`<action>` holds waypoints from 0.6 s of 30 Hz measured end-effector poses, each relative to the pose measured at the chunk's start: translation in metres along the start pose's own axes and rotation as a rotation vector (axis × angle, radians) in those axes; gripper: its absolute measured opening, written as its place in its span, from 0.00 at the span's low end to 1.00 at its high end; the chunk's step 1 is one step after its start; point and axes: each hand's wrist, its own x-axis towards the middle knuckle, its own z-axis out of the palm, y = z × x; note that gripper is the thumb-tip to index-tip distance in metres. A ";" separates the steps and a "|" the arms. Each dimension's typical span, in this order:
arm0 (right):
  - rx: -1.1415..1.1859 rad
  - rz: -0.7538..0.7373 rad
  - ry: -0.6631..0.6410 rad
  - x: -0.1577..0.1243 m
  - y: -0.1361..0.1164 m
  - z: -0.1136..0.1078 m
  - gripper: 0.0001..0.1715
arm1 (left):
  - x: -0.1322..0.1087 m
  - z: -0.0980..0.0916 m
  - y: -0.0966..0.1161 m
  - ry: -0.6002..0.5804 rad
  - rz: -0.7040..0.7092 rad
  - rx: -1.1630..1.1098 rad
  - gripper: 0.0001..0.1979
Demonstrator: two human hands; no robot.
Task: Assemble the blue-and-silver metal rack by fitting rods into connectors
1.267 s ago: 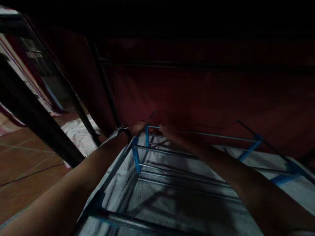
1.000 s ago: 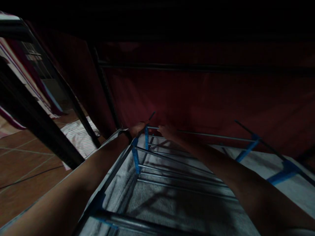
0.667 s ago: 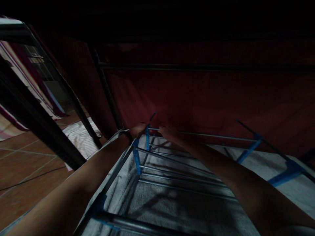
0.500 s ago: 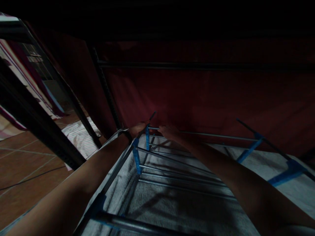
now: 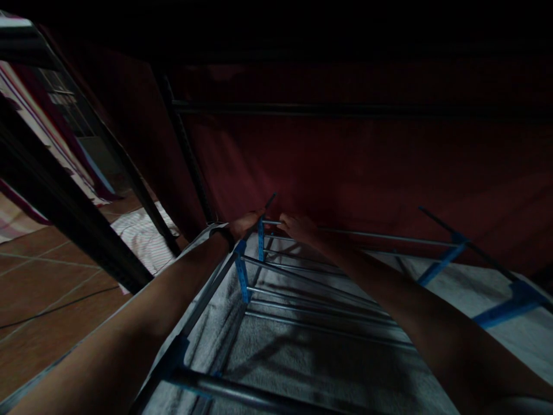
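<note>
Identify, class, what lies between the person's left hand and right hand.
Between the left hand and the right hand lie the top of a blue bracket and a short stretch of metal rod, as the head view shows.

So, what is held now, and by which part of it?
A rack: the left hand holds its left rail beside the far blue bracket; the right hand, the far crossbar near its left end.

Blue and silver before dark red

The rack (image 5: 243, 276) pairs blue brackets (image 5: 440, 264) with silvery rods (image 5: 311, 326). Under it, pale grey cloth (image 5: 259, 346); behind it, a dark-red sheet (image 5: 367, 167); left of it, thin-striped white fabric (image 5: 138, 242) and pale-lined brown tiles (image 5: 52, 337).
</note>
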 end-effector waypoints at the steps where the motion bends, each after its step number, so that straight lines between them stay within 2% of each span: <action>1: 0.007 0.012 0.005 0.000 0.000 0.001 0.22 | -0.001 0.000 0.000 0.005 0.001 0.003 0.18; 8: 0.075 -0.033 -0.019 0.002 0.000 -0.001 0.22 | 0.004 -0.002 -0.003 -0.034 0.027 0.029 0.18; 14: 0.196 0.008 -0.049 0.005 0.001 -0.005 0.22 | 0.012 -0.004 -0.007 -0.036 0.021 0.035 0.19; 18: 0.172 -0.011 -0.021 0.001 -0.003 -0.006 0.20 | 0.007 -0.005 -0.007 -0.035 0.036 0.047 0.21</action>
